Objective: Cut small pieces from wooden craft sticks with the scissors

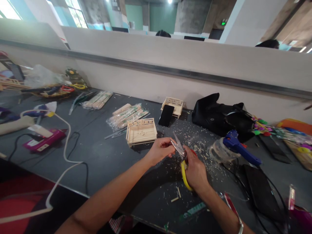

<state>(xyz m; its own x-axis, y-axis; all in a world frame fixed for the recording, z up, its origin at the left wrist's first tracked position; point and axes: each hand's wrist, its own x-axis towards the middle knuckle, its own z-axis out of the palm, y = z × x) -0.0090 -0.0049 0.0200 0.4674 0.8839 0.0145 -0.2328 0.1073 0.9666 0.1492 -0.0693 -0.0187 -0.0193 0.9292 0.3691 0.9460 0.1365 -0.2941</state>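
My right hand is closed round the yellow handles of a pair of scissors, whose blades stand apart and point up and left. Fingers pinched together, my left hand is at the blades; whatever it holds is too small to make out. Just beyond that hand stands a small wooden stick model with railings. A black phone leans against a second, smaller stick model behind it. Pale wood chips lie scattered round the scissors, and two short stick pieces rest below my right hand.
Packs of wooden sticks lie behind the larger model. To the right are a black bag, a blue glue gun on a clear tub, and a dark phone among cables. A purple power strip with a white cord sits at left.
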